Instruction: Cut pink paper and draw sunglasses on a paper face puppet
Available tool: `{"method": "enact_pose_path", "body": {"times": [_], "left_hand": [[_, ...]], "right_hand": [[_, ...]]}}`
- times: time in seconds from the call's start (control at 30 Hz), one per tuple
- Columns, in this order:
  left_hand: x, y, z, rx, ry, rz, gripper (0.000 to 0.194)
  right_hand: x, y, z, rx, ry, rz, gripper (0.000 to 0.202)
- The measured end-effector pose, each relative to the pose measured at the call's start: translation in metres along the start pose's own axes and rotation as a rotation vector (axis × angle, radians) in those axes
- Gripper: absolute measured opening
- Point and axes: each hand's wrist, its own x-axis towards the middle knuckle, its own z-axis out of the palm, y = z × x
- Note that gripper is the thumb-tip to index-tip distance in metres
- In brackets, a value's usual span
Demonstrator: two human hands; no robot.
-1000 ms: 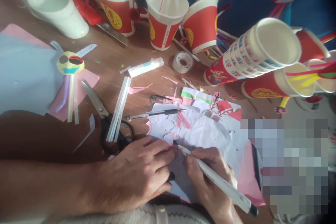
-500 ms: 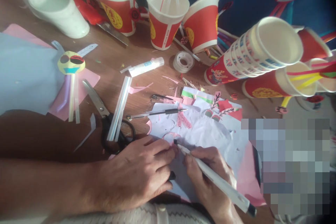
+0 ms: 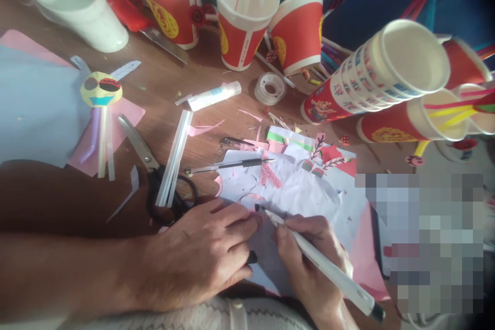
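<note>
White marker [image 3: 328, 267], slim smooth barrel

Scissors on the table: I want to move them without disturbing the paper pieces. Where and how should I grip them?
Probably pinch the scissors at the black shanks just behind the pivot, from the picture's left. White strips lie across the handles, and the left hand rests near the loops. The blades point away from that hand.
</note>
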Motion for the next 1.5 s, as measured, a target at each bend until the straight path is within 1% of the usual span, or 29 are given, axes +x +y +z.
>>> {"method": "enact_pose_path", "body": {"times": [0.13,0.33,0.83,1.13,1.37,1.5], "left_hand": [[-0.001,0.0002,0.001,-0.005,0.004,0.006,0.021],[-0.0015,0.0007,0.0007,-0.001,-0.003,-0.002,0.021],[0.0004,0.0001,-0.0016,0.012,-0.006,0.003,0.022],[-0.0006,0.0008,-0.0007,0.012,0.002,0.004,0.021],[0.0005,0.0004,-0.001,0.017,-0.005,-0.001,0.023],[0.0004,0.0005,-0.001,0.016,-0.003,0.004,0.023]], "right_hand": [[-0.0003,0.0001,0.0022,0.015,0.013,0.023,0.011],[0.0009,0.0011,0.004,0.001,0.016,0.005,0.011],[0.0004,0.0035,-0.0007,-0.013,-0.045,-0.064,0.012],[-0.0001,0.0023,0.0026,0.007,-0.005,-0.015,0.01],[-0.0001,0.0042,0.001,0.017,-0.046,-0.047,0.01],[-0.0005,0.0037,-0.0003,0.048,-0.063,-0.034,0.01]]}}
